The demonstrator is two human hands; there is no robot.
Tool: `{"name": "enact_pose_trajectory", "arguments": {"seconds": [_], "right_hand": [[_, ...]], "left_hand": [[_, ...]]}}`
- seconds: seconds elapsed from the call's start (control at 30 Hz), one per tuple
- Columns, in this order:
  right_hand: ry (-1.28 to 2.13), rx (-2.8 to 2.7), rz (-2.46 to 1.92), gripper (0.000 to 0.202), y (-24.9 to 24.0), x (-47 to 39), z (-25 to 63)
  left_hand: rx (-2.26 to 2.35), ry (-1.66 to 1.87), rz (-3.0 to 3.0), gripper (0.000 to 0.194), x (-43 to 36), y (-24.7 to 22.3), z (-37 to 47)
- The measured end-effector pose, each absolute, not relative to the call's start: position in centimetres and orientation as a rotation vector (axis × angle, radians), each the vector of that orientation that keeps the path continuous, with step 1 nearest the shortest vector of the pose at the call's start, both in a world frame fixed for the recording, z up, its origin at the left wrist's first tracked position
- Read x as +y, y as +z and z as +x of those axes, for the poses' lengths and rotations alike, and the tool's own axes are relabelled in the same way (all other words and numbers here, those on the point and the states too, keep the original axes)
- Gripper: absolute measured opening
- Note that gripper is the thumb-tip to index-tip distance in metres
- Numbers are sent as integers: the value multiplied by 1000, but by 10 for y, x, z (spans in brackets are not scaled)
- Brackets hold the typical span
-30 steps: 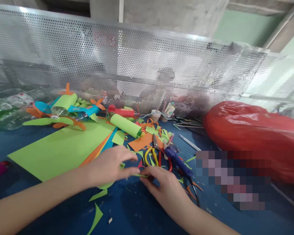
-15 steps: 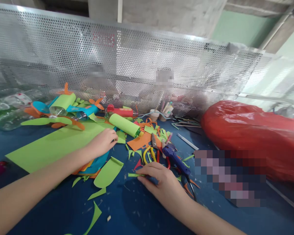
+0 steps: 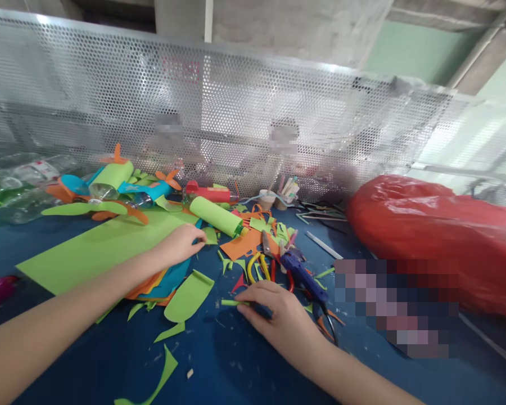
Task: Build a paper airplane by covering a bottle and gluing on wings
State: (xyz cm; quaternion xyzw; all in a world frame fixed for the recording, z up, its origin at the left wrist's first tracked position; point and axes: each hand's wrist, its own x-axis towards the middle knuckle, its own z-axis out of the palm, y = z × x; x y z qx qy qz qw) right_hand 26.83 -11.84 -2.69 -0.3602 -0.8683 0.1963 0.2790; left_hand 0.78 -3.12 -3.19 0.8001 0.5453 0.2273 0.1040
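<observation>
My right hand (image 3: 278,315) is closed in a pinch on a narrow green strip (image 3: 228,302), whose left end sticks out past the fingertips. My left hand (image 3: 184,242) reaches over a large green sheet (image 3: 80,253), which looks like craft foam. Its curled fingertips meet the edge of a small green scrap (image 3: 211,235); the thumb is mostly hidden. Between the hands lies a rounded green cutout (image 3: 189,298) with a rolled top edge. Yellow-handled pliers (image 3: 253,268) and a blue glue gun (image 3: 301,275) lie beyond my right hand.
Bottles wrapped in green (image 3: 217,215), blue (image 3: 152,192) and red (image 3: 211,193) lie at the back, some with propellers. Clear bottles (image 3: 29,197) are at left. A red plastic bag (image 3: 430,236) bulges at right. A perforated metal screen (image 3: 244,101) stands behind; people show dimly through it.
My left hand has edged right, nearer the small green scrap. My right hand keeps the same pinch on the strip. The whole view has shifted slightly.
</observation>
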Motion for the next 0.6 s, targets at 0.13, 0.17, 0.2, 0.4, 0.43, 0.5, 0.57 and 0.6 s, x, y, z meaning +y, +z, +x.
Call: {"name": "enact_pose_trajectory", "arguments": {"seconds": [0.13,0.17,0.2,0.4,0.43,0.5,0.57,0.6], "right_hand": [[522,-2300,-927,13,-26,-119,268],[520,-2288,-912,14,-25,-119,268],[516,-2271,-893,14,-24,-119,268],[473,-2146,-744,18,-13,-129,273],[453,-2124,-718,19,-12,-131,275],[411,-2052,-698,20,-8,-135,278],[386,-1965,-734,17,-5,-134,279],[386,-1931,-765,14,-4,-133,279]], "left_hand": [[1607,921,2095,20,-38,-20,10],[1579,976,2021,21,-43,-15,12],[1533,1013,1956,24,-50,-9,15],[1192,959,1454,27,-106,9,34],[1170,876,1420,25,-113,7,37],[1165,788,1451,20,-125,-1,41],[1205,663,1592,21,-132,-10,45],[1224,601,1661,22,-135,-13,47]]}}
